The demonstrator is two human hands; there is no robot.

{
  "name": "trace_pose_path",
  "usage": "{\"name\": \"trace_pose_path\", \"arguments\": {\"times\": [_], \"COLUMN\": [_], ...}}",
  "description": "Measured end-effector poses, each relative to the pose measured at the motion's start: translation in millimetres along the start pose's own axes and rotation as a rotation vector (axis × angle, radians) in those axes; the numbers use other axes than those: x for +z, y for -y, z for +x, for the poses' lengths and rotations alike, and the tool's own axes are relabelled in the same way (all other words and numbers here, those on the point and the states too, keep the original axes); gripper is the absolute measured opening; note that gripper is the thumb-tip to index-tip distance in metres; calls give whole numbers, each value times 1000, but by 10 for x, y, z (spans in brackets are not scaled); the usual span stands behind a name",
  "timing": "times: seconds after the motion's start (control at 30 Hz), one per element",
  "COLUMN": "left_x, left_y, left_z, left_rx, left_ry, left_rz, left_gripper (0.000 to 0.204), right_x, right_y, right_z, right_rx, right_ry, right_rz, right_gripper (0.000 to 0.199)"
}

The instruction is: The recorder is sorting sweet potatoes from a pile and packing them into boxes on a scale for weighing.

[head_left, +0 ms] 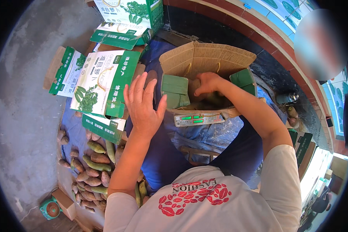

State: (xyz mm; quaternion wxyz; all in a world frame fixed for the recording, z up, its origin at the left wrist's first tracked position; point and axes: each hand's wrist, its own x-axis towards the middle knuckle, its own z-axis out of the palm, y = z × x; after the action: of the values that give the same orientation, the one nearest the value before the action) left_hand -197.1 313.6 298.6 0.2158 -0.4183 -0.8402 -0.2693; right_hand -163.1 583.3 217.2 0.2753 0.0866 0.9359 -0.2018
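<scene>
My right hand (208, 83) reaches into an open cardboard box (220, 56), its fingers closed round what looks like a brown sweet potato (194, 86). More produce lies dim at the bottom of the box, partly hidden by my hand and arm. Two green end flaps fold inward at the box's sides. Beneath the box sits a scale, its display panel (199, 119) lit green. Left of the box, my left hand (143, 102) is raised with its fingers spread and nothing in it. A white and green carton (102, 79) lies just beyond those fingers.
Sweet potatoes (92, 181) and green radishes (96, 164) are heaped on the floor to the left. More printed cartons (131, 11) stack up at the far left. A teal round device (51, 208) stands at lower left. A tiled ledge (265, 38) curves along the right.
</scene>
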Motion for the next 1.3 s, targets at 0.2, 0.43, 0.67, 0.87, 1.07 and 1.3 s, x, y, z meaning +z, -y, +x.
{"name": "trace_pose_path", "arguments": {"times": [0.2, 0.43, 0.67, 0.87, 1.07, 1.3], "left_x": [13, 79, 113, 175, 171, 192], "left_y": [-20, -35, 3, 36, -49, -80], "left_z": [41, 21, 28, 34, 44, 36], "left_rx": [15, 18, 21, 37, 54, 55], "left_ry": [6, 22, -21, -48, -33, -19], "left_rz": [-2, 12, 35, 61, 130, 146], "left_gripper": [42, 42, 42, 39, 37, 37], "right_x": [-64, -319, -451, -459, -304, -283], "right_y": [-192, -107, -283, -474, -579, -613], "right_z": [-83, -528, -1242, -1499, -1475, -1503], "right_rx": [-84, -147, -221, -157, -41, -22], "right_ry": [-4, -94, -424, -743, -880, -935], "right_rz": [271, 185, 226, 501, 187, 190], "right_gripper": [70, 42, 28, 22, 21, 23]}}
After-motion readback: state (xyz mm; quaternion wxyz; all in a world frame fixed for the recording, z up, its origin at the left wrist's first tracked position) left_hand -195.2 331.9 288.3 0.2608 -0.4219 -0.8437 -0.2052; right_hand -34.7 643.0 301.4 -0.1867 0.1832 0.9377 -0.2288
